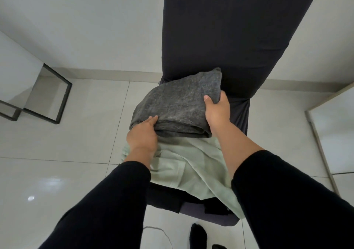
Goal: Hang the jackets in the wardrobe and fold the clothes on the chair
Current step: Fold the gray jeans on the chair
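A folded dark grey garment (178, 103) lies on the seat of a chair with a tall black-covered back (220, 28). My left hand (142, 133) grips its near left corner, fingers tucked around the fold. At the far right corner, my right hand (217, 110) holds the fabric with the thumb on top. Under and in front of the grey garment spreads an unfolded pale green garment (191, 164), draped over the seat's front edge. A bit of another black cloth (214, 206) shows beneath it.
The chair stands on white glossy floor tiles against a white wall. A black metal frame (57, 95) of a table stands at the left. A light-framed panel (325, 133) leans at the right. My socked feet (198, 237) and a thin white cable lie near the bottom.
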